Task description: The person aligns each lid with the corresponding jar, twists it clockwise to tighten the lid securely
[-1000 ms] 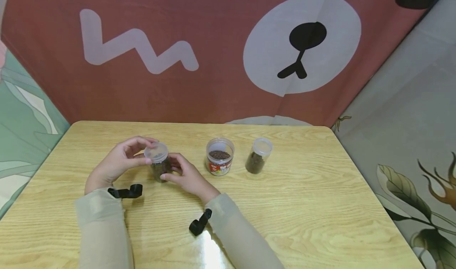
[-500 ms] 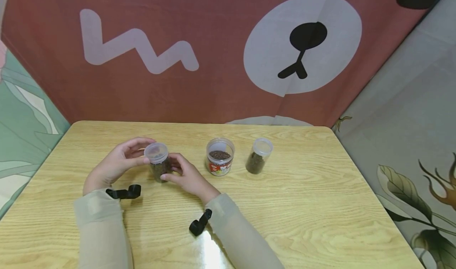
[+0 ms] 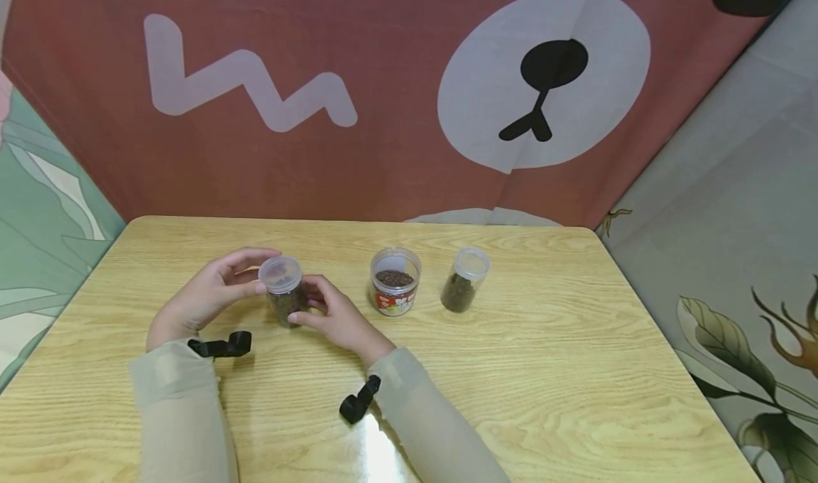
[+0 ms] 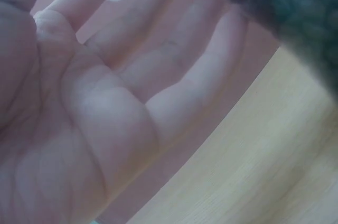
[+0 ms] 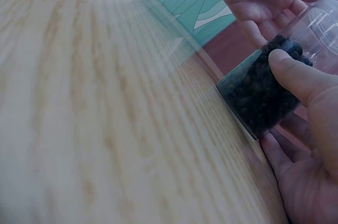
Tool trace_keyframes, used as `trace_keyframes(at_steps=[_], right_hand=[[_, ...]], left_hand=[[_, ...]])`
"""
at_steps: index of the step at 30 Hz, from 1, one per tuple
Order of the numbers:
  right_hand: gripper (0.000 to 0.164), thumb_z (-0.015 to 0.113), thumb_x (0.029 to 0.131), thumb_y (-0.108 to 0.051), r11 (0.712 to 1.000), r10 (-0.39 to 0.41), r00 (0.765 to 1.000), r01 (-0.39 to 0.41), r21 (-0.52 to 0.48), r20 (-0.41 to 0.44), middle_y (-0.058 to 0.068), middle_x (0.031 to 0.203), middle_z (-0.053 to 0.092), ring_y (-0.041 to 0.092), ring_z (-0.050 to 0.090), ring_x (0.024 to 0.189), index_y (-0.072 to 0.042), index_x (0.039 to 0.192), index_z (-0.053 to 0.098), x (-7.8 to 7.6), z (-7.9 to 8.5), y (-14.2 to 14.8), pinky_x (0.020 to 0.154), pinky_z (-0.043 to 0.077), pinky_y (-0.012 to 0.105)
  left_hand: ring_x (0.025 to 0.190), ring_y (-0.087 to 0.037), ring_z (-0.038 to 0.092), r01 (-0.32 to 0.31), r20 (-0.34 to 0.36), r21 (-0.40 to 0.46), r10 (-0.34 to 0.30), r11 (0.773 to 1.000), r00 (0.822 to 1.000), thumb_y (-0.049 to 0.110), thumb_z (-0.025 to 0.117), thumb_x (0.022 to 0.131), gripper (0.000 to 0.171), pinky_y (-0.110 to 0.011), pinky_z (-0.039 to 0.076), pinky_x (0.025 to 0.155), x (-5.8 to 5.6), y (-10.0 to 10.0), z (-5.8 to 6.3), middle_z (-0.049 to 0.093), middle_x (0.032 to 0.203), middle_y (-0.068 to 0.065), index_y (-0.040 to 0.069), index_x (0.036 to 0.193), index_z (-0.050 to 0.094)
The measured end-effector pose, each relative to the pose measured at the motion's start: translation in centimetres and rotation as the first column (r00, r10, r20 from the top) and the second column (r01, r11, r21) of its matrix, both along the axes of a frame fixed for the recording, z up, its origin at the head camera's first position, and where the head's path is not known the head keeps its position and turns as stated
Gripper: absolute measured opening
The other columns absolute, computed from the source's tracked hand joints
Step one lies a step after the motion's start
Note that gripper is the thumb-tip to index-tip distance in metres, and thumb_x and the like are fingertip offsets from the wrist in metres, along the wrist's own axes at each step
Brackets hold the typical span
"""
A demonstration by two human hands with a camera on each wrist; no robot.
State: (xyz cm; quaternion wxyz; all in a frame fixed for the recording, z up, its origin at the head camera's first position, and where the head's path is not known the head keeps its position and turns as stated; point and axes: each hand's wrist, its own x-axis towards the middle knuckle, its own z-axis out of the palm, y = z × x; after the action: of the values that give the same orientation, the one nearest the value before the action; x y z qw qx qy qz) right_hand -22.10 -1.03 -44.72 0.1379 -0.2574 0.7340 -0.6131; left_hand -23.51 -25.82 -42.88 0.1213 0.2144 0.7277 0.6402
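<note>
A clear plastic jar (image 3: 285,302) of dark, bean-like pieces stands on the table at the left in the head view. My right hand (image 3: 335,317) grips its lower body, with the thumb on the near side, as the right wrist view of the jar (image 5: 266,84) also shows. My left hand (image 3: 214,291) holds the jar's translucent lid (image 3: 280,273) at its rim between thumb and fingertips. In the left wrist view, the fingers of the left hand (image 4: 116,86) are bent, and a blurred part of the jar (image 4: 301,18) shows at top right.
A wide tub (image 3: 395,298) with a red label, holding brown bits, stands uncovered right of the jar. Further right is a second clear jar (image 3: 461,288) with a pale top and dark contents. The wooden table (image 3: 575,369) meets a printed cloth (image 3: 396,149) behind.
My left hand has shifted slightly left, its fingertips drawing back from over the lid to its rim. The right hand and jar have stayed in place.
</note>
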Motion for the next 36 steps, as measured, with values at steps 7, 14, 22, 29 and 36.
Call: trace_keyframes(at_steps=[7, 14, 22, 29, 36], right_hand=[[0.053, 0.069, 0.095, 0.000, 1.000, 0.010, 1.000, -0.010, -0.010, 0.007, 0.021, 0.141, 0.054, 0.024, 0.052, 0.132, 0.001, 0.143, 0.046, -0.2, -0.2, -0.1, 0.114, 0.040, 0.042], [0.054, 0.069, 0.095, 0.001, 1.000, 0.015, 1.000, -0.015, -0.004, -0.002, 0.022, 0.141, 0.054, 0.023, 0.052, 0.131, 0.002, 0.143, 0.046, -0.2, -0.2, 0.0, 0.114, 0.040, 0.043], [0.056, 0.069, 0.096, -0.003, 1.000, 0.017, 1.000, -0.018, 0.015, 0.008, 0.018, 0.144, 0.052, 0.021, 0.050, 0.134, -0.003, 0.147, 0.044, -1.1, -1.8, -0.2, 0.115, 0.039, 0.042], [0.057, 0.070, 0.097, -0.008, 1.000, 0.011, 1.000, -0.011, 0.010, -0.007, 0.012, 0.145, 0.053, 0.016, 0.050, 0.134, -0.009, 0.148, 0.045, -1.8, -3.5, -0.4, 0.114, 0.040, 0.032], [0.057, 0.072, 0.096, -0.010, 1.000, 0.019, 0.999, -0.019, 0.003, -0.027, 0.010, 0.143, 0.054, 0.013, 0.051, 0.132, -0.010, 0.147, 0.046, -1.8, -3.8, -0.4, 0.111, 0.040, 0.025]], left_hand=[[0.123, -0.009, 0.060, -0.002, 0.007, -0.001, 0.002, 1.000, 1.000, -0.002, 0.060, 0.100, 0.047, -0.024, 0.053, 0.093, 0.0, 0.0, -0.1, 0.060, 0.136, 0.004, 0.005, 0.146, 0.050], [0.124, -0.009, 0.059, 0.011, -0.005, -0.004, -0.011, 1.000, 1.000, -0.001, 0.056, 0.102, 0.046, -0.025, 0.052, 0.095, 0.0, 0.0, 0.0, 0.057, 0.138, 0.004, 0.004, 0.147, 0.046], [0.119, -0.015, 0.061, 0.006, -0.016, -0.032, -0.007, 0.999, 1.000, 0.001, 0.056, 0.103, 0.038, -0.025, 0.052, 0.094, -0.1, 0.5, 0.5, 0.054, 0.135, -0.005, 0.005, 0.140, 0.048], [0.120, -0.017, 0.061, 0.005, -0.002, -0.049, -0.005, 0.999, 1.000, 0.002, 0.057, 0.103, 0.036, -0.027, 0.052, 0.095, -0.1, 0.4, 0.4, 0.052, 0.137, -0.008, 0.006, 0.138, 0.051], [0.126, -0.012, 0.057, -0.004, 0.045, -0.078, 0.007, 0.997, 0.999, 0.008, 0.056, 0.105, 0.043, -0.026, 0.049, 0.098, 0.2, 0.1, 0.4, 0.056, 0.141, -0.001, 0.010, 0.147, 0.050]])
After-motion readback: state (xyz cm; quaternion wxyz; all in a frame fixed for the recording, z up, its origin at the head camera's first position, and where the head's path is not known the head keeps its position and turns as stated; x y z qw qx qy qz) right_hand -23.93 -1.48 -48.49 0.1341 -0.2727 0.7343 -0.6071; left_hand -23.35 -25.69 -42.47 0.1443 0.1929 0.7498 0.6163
